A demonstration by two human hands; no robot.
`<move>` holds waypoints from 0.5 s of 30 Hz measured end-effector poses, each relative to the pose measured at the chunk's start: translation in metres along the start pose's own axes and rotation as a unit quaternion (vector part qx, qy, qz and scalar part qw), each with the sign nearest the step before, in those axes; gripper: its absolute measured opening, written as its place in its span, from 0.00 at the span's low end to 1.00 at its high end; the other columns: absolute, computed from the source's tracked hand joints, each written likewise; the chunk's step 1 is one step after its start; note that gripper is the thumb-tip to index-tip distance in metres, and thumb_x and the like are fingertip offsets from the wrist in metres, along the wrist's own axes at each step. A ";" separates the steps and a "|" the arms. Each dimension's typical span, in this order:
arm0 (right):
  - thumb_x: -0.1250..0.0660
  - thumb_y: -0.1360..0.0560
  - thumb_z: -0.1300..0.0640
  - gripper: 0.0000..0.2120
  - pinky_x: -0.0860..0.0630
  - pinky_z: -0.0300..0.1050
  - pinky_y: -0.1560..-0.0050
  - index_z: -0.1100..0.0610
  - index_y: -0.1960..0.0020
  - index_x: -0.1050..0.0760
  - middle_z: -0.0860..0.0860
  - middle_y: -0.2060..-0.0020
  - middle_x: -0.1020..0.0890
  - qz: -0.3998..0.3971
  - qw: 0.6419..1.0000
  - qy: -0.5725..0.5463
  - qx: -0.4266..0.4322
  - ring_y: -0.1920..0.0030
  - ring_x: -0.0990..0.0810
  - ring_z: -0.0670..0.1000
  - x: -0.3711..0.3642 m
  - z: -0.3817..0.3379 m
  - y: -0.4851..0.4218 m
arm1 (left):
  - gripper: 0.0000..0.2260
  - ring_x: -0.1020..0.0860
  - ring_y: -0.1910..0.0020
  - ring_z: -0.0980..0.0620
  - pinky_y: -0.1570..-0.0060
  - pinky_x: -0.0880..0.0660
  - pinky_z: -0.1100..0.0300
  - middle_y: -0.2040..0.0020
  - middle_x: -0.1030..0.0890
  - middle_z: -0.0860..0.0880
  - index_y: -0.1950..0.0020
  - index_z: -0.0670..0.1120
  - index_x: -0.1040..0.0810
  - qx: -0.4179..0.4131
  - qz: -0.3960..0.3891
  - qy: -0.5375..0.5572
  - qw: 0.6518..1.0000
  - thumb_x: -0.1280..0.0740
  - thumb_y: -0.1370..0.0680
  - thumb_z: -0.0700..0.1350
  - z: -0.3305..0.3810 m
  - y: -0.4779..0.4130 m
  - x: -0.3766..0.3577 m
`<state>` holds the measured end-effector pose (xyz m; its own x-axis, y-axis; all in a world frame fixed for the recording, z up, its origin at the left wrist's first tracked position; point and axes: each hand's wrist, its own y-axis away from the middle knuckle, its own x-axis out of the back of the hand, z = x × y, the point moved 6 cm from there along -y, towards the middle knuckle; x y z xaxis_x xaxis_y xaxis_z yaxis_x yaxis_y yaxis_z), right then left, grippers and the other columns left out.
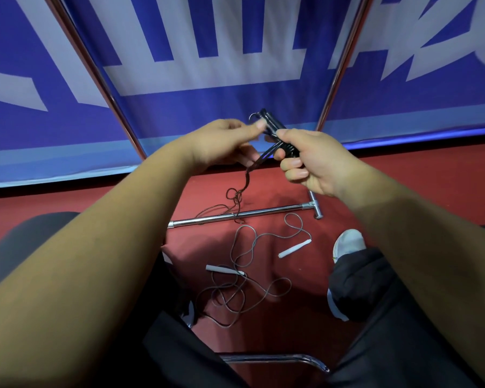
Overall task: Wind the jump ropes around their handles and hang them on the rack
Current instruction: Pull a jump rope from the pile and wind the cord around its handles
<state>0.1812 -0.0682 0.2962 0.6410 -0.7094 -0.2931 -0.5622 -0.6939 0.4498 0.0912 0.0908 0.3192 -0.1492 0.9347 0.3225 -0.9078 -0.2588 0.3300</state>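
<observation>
Handles (273, 121) of black jump rope clenched in right hand (308, 161), long axis tilted up-left — left hand (224, 144) just left of handles, pinching cord (260, 161); slack trailing below handles, over rack base bar (269, 210).

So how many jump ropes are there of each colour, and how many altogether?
Black jump rope with black handles: 1
Grey jump rope with pale grey handles: 1
Total: 2 jump ropes
</observation>
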 end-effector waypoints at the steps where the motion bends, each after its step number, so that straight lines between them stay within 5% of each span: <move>1: 0.33 0.15 0.55 0.14 0.44 0.37 0.76 0.64 0.36 0.21 0.53 0.64 0.25 -0.010 1.000 0.008 0.002 0.71 0.39 0.46 -0.004 -0.001 0.003 | 0.26 0.15 0.56 0.44 0.34 0.21 0.43 0.50 0.13 0.43 0.37 0.47 0.20 -0.004 0.013 0.043 0.999 0.34 0.20 0.68 0.001 -0.001 0.001; 4: 0.34 0.15 0.57 0.04 0.42 0.37 0.76 0.57 0.46 0.22 0.54 0.64 0.24 -0.045 0.998 0.036 0.000 0.71 0.36 0.46 -0.016 0.003 0.010 | 0.24 0.21 0.63 0.44 0.45 0.17 0.47 0.48 0.13 0.45 0.35 0.49 0.20 -0.049 0.045 0.056 0.996 0.40 0.16 0.66 0.009 -0.001 0.001; 8: 0.33 0.14 0.53 0.10 0.21 0.43 0.70 0.58 0.42 0.18 0.53 0.62 0.20 -0.078 0.995 0.067 -0.013 0.70 0.24 0.48 -0.022 0.002 0.018 | 0.25 0.35 0.67 0.49 0.59 0.23 0.52 0.59 0.21 0.43 0.44 0.42 0.18 -0.077 0.060 0.060 0.993 0.41 0.14 0.62 0.009 -0.005 -0.001; 11: 0.35 0.14 0.51 0.16 0.15 0.46 0.65 0.64 0.39 0.19 0.56 0.60 0.16 -0.100 0.993 0.048 -0.037 0.66 0.16 0.51 -0.021 -0.003 0.025 | 0.18 0.38 0.66 0.50 0.62 0.33 0.55 0.62 0.33 0.44 0.47 0.45 0.20 -0.071 0.043 0.116 0.990 0.39 0.14 0.59 0.009 -0.004 -0.004; 15: 0.36 0.14 0.49 0.17 0.15 0.45 0.65 0.64 0.41 0.20 0.56 0.61 0.16 -0.121 0.991 0.001 -0.063 0.63 0.14 0.51 -0.022 -0.002 0.030 | 0.12 0.37 0.65 0.52 0.62 0.33 0.57 0.53 0.32 0.42 0.48 0.47 0.20 -0.093 0.034 0.121 0.988 0.40 0.12 0.50 0.016 0.000 -0.003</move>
<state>0.1507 -0.0731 0.3177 0.7500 -0.5239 -0.4039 -0.3228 -0.8228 0.4678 0.0981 0.0842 0.3319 -0.2821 0.9531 0.1098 -0.9450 -0.2958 0.1394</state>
